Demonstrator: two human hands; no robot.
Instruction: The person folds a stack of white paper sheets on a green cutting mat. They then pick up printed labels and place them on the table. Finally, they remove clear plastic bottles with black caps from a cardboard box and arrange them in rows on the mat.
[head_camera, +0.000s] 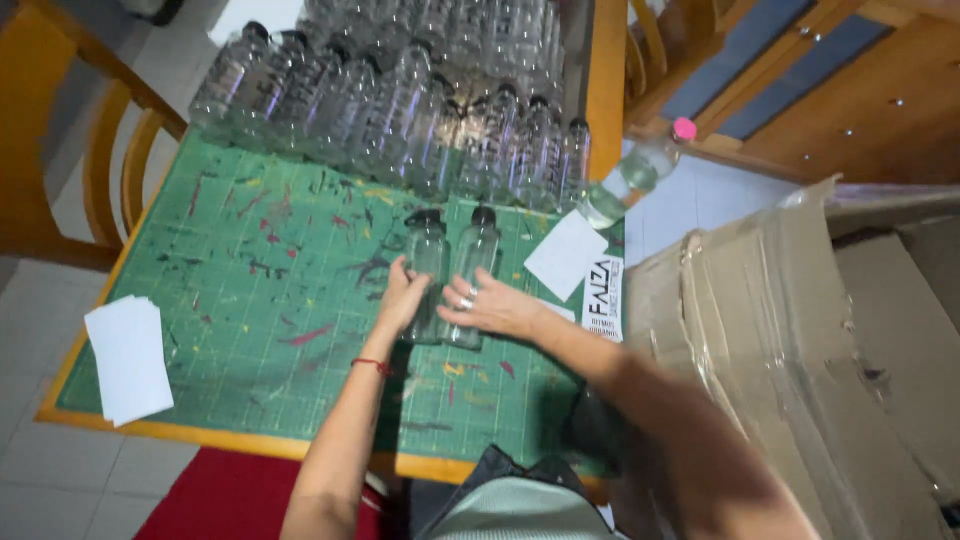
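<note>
Both hands on two clear black-capped bottles standing side by side on the green cutting mat (250, 300): left hand (403, 297) curled around the left bottle (427, 262), right hand (490, 305) wrapped on the right bottle (474, 270), steadying them upright before the rows of matching bottles (400, 100).

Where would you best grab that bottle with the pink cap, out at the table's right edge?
Around its clear middle, I'd say. The pink-capped bottle leans, with its cap up and away. Come from the right, over the cardboard box: the rows of black-capped bottles crowd its left side.
</note>
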